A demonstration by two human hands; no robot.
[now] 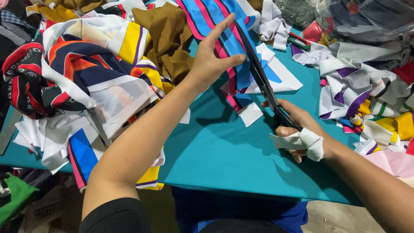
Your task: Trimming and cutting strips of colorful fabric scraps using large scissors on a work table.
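Left hand (211,60) fingers spread flat on the striped cloth (224,34), pinning it for the cut. Right hand (297,129) closed around big black scissors (263,82), blades along the cloth edge. All on teal table (224,151), scraps (358,86) beside.

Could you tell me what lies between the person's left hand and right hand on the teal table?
In the head view, black scissors run from the right hand up past the left hand, over blue-and-pink striped fabric.
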